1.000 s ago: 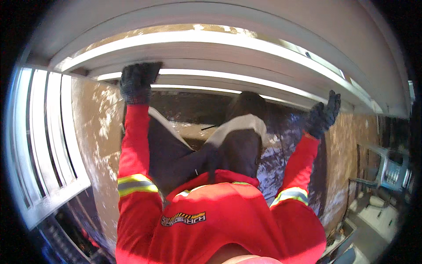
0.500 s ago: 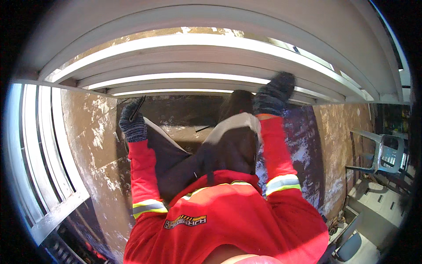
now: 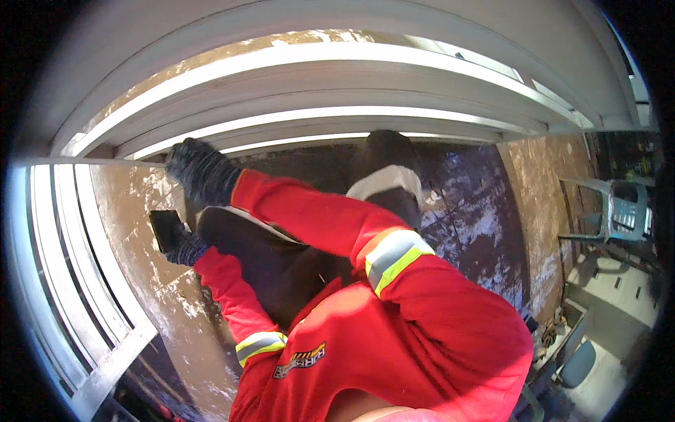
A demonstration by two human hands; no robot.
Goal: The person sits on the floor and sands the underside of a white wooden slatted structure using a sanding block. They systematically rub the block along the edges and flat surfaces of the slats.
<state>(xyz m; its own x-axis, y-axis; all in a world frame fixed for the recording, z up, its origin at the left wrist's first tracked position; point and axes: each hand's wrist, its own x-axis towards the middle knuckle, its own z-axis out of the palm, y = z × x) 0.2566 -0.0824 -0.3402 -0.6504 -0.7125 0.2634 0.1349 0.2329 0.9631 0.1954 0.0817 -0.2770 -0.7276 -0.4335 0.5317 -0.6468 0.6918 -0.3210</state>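
Note:
My left hand (image 3: 186, 247), in a dark grey knit glove, is closed on a black flat rectangular piece (image 3: 165, 229). It is held out beside my left knee, and its exact kind cannot be told. My right hand (image 3: 202, 171), gloved the same way, reaches across my body to the left end of the pale slatted frame (image 3: 316, 97). Its fingers are curled close to the frame's lower left corner; whatever they may hold is hidden.
Another slatted piece (image 3: 95, 267), white and sunlit, stands at the left. Paint-spattered brown sheeting (image 3: 140, 225) covers the ground. On the right are a grey plastic chair (image 3: 622, 211) and a pale drawer cabinet (image 3: 615, 288).
My right hand has swung from the right side across to the frame's left end. My left hand has dropped lower and outward, turning the black piece so its flat face shows.

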